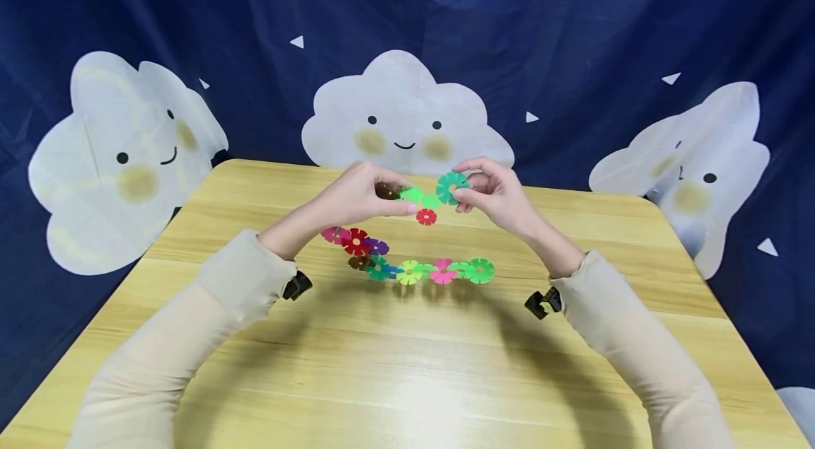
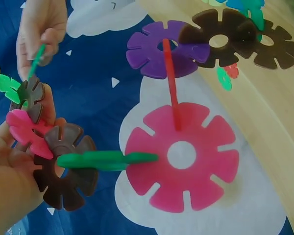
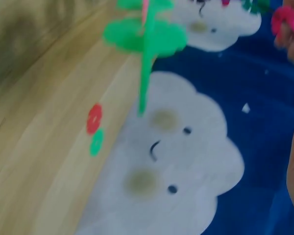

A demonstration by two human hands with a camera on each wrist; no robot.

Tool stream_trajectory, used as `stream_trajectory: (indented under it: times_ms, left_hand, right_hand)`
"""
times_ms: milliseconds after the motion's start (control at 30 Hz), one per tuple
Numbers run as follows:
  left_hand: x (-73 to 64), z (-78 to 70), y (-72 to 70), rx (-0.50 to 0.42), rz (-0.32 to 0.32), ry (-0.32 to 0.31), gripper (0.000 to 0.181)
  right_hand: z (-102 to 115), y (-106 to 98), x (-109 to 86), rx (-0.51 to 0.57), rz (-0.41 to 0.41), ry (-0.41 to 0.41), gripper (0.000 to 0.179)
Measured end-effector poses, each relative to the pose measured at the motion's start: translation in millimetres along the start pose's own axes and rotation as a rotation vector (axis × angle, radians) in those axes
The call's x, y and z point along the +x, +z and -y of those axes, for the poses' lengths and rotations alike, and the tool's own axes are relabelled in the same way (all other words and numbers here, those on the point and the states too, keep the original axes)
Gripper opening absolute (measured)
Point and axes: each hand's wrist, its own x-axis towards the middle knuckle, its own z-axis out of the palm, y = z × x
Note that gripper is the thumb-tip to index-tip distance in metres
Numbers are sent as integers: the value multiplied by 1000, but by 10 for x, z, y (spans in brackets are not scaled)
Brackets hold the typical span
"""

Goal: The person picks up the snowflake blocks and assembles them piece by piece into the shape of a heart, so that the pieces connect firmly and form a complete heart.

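Observation:
A long chain of slotted plastic flower discs hangs from my left hand (image 1: pixel 363 196), which grips its upper end by brown and pink discs (image 2: pixel 29 132). Bright green disc (image 1: pixel 412 194) juts from that end toward the right. My right hand (image 1: pixel 499 196) pinches a teal green disc (image 1: pixel 451 188) between thumb and fingers, close beside the chain's end. Below the hands the chain bends rightward, with a purple disc (image 2: pixel 152 49), a yellow disc (image 1: pixel 410 272), a pink disc (image 1: pixel 443 271) and a green disc (image 1: pixel 480 270) at its far end.
A loose red disc (image 3: pixel 94 118) and a green disc (image 3: pixel 96 142) lie on the wooden table (image 1: pixel 407 364) near its back edge. Behind the table hangs a dark blue curtain (image 1: pixel 267 3) with smiling white clouds.

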Motion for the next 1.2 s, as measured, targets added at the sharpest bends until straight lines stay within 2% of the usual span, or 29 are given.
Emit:
stream_trajectory:
  times_ms: [200,433,567,733,1000,1100,1200]
  left_hand:
    - [6,-45,16,0,5,12,31]
    - [22,-68,41,-4,16,37,31]
    - [40,-83,46,-3,12,34,35]
    - [65,-91,52,21,-9,24,42]
    - [93,-120,53,70,-13,82,40]
    - [103,-139,50,87,-12,102,37]
    - [110,-166,47,102,-8,116,32]
  right_hand:
    - [117,156,-32,17,-42,-151,27]
    - [147,261,-47,-163,-82,-302,29]
    - [161,297,-58,-227,-113,-379,28]
    - [166,323,-42,-219,-136,-383,27]
    - [159,324,-23,-152,-149,-320,23]
    - [171,324,-16,-197,-156,-350,22]
    - [178,324,-8,-277,-172,-419,23]
